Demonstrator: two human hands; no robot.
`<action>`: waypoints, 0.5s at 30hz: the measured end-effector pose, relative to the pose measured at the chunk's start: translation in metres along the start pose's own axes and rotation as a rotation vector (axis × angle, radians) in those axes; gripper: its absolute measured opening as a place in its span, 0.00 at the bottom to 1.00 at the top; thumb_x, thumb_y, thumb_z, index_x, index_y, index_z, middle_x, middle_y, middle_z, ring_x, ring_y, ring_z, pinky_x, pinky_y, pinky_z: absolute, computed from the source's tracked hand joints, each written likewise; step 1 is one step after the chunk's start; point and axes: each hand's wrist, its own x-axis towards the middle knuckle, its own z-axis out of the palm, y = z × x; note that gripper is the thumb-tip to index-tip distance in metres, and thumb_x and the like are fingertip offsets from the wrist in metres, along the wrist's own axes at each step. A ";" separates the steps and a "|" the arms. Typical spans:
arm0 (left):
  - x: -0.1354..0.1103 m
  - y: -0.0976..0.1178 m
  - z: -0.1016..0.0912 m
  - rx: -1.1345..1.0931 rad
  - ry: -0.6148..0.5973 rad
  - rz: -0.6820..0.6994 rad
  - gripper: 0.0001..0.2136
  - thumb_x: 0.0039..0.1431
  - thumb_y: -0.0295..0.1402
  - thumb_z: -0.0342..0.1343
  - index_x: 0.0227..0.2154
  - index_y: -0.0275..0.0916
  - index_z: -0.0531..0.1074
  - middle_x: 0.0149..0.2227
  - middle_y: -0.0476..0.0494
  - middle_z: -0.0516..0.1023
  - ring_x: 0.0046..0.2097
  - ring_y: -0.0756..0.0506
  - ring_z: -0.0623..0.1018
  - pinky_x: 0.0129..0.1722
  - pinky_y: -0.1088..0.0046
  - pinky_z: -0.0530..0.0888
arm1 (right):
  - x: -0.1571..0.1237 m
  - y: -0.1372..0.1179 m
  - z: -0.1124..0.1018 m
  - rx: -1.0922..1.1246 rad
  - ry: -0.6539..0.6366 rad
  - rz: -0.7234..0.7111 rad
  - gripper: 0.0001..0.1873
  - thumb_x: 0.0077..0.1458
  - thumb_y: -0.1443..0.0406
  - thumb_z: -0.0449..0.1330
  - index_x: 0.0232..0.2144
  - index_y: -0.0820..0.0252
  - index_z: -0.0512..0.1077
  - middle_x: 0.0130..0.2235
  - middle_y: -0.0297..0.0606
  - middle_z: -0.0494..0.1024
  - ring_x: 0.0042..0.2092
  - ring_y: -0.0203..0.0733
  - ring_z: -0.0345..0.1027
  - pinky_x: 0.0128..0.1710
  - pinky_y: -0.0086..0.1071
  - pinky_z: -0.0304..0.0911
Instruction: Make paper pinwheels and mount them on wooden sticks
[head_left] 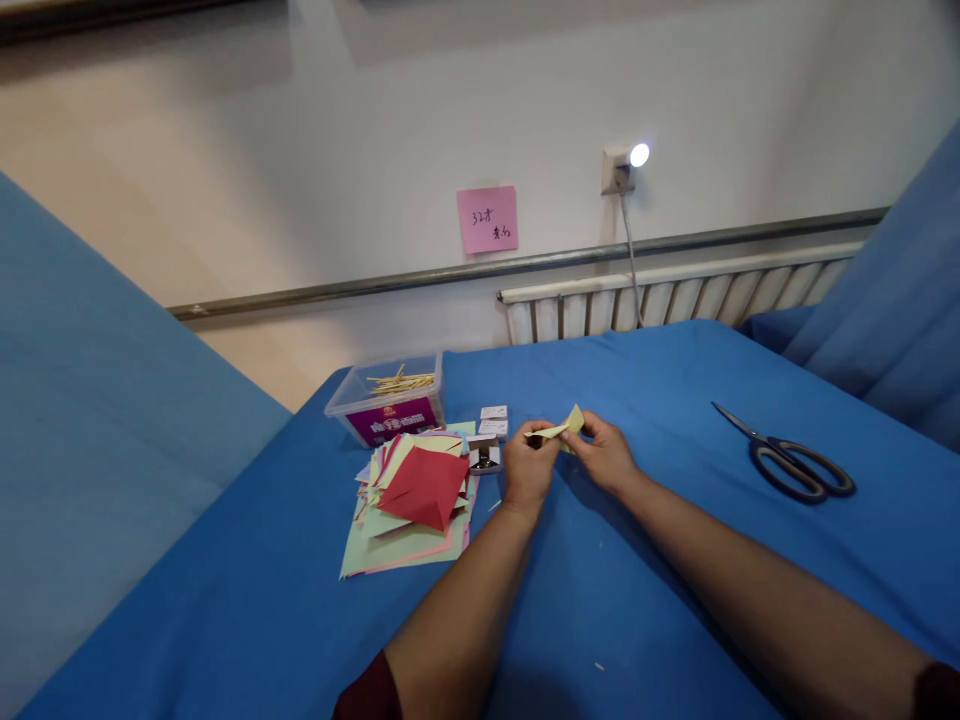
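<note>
Both of my hands meet over the blue table, pinching a small folded yellow paper piece. My left hand is closed on its left end, fingers curled under. My right hand grips the right side between thumb and fingers, and the paper's tip points up just above them. A pile of coloured paper sheets with a red square on top lies just left of my left hand.
A clear plastic box with thin wooden sticks stands behind the pile. A small stapler and little white boxes lie between them. Black scissors rest at the right. A radiator, pink note and wall plug are behind.
</note>
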 end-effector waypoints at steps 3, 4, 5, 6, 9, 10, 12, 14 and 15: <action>0.001 -0.002 0.000 -0.025 0.008 -0.023 0.07 0.41 0.31 0.62 0.27 0.36 0.75 0.23 0.51 0.73 0.26 0.52 0.69 0.29 0.76 0.66 | 0.001 0.001 0.000 0.045 -0.021 0.024 0.13 0.50 0.57 0.60 0.33 0.61 0.73 0.31 0.36 0.76 0.33 0.39 0.68 0.37 0.32 0.63; 0.002 -0.003 0.000 -0.042 0.004 -0.035 0.07 0.41 0.31 0.62 0.26 0.36 0.74 0.23 0.52 0.72 0.26 0.52 0.69 0.28 0.77 0.65 | 0.001 0.002 0.000 0.063 -0.029 0.032 0.14 0.50 0.57 0.60 0.34 0.61 0.73 0.32 0.36 0.77 0.34 0.40 0.68 0.37 0.33 0.63; 0.003 -0.004 0.000 -0.061 -0.002 -0.048 0.07 0.40 0.31 0.63 0.25 0.36 0.73 0.22 0.53 0.71 0.25 0.52 0.68 0.28 0.77 0.65 | 0.002 0.002 0.000 0.076 -0.034 0.040 0.14 0.49 0.57 0.60 0.35 0.61 0.73 0.33 0.37 0.77 0.34 0.40 0.69 0.38 0.33 0.64; 0.003 -0.004 -0.001 -0.080 -0.011 -0.062 0.07 0.40 0.32 0.63 0.24 0.37 0.72 0.22 0.53 0.70 0.25 0.53 0.67 0.27 0.77 0.64 | 0.002 0.003 0.000 0.084 -0.036 0.048 0.15 0.49 0.56 0.61 0.35 0.61 0.73 0.34 0.37 0.77 0.34 0.40 0.69 0.38 0.33 0.64; 0.004 -0.004 -0.001 -0.110 -0.039 -0.088 0.09 0.40 0.34 0.64 0.23 0.37 0.71 0.22 0.53 0.70 0.25 0.52 0.67 0.27 0.77 0.63 | 0.004 0.007 0.000 0.086 -0.028 0.068 0.15 0.48 0.56 0.61 0.35 0.61 0.73 0.34 0.37 0.78 0.34 0.40 0.69 0.37 0.33 0.65; 0.004 -0.004 -0.001 -0.106 -0.044 -0.088 0.09 0.40 0.35 0.64 0.23 0.37 0.70 0.22 0.53 0.70 0.25 0.52 0.67 0.26 0.77 0.63 | 0.004 0.008 0.000 0.085 -0.029 0.071 0.15 0.48 0.56 0.61 0.35 0.61 0.73 0.34 0.37 0.78 0.33 0.40 0.69 0.37 0.33 0.65; 0.005 -0.004 -0.001 -0.075 -0.040 -0.070 0.09 0.41 0.35 0.63 0.22 0.37 0.69 0.21 0.54 0.67 0.24 0.53 0.65 0.26 0.78 0.62 | 0.005 0.010 0.000 0.081 -0.028 0.072 0.15 0.48 0.56 0.61 0.35 0.61 0.74 0.33 0.37 0.78 0.33 0.40 0.69 0.37 0.33 0.65; 0.005 -0.004 -0.002 -0.035 -0.024 -0.040 0.09 0.42 0.34 0.62 0.20 0.37 0.67 0.20 0.55 0.64 0.24 0.54 0.61 0.25 0.78 0.60 | 0.005 0.011 0.001 0.078 -0.025 0.082 0.15 0.48 0.57 0.62 0.35 0.60 0.74 0.33 0.37 0.79 0.33 0.40 0.69 0.36 0.34 0.66; 0.005 -0.005 -0.002 -0.018 -0.017 -0.027 0.09 0.42 0.34 0.62 0.19 0.37 0.66 0.19 0.56 0.62 0.24 0.54 0.60 0.25 0.78 0.60 | 0.005 0.012 0.001 0.079 -0.024 0.089 0.15 0.48 0.57 0.62 0.35 0.60 0.74 0.33 0.38 0.79 0.33 0.40 0.70 0.36 0.34 0.66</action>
